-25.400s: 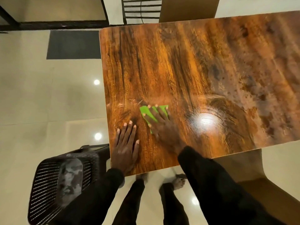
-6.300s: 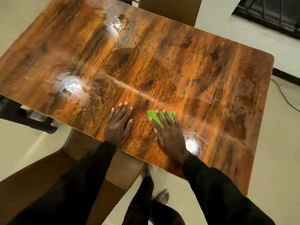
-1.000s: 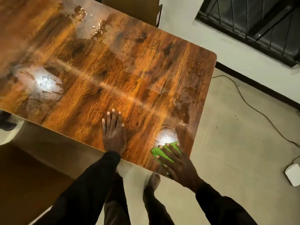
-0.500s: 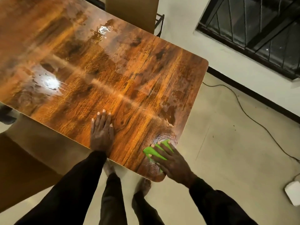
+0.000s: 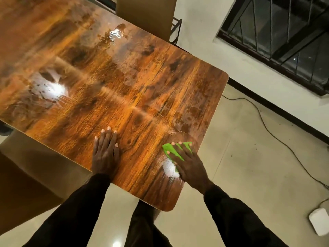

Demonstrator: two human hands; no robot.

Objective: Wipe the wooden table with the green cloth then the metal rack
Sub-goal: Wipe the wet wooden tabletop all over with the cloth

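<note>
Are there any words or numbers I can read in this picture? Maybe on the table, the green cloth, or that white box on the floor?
None: no word, number, brand or sign can be read anywhere in this view.
Glossy brown wooden table: only wood grain, wet patches and glare.
Small green cloth under the right hand: plain, no label showing.
Small white box on the floor: no print to be seen.

A black cable point(image 5: 264, 126) trails over the glossy cream floor point(image 5: 249, 175) below a white wall point(image 5: 201, 24) and a dark barred window point(image 5: 284, 29).
</note>
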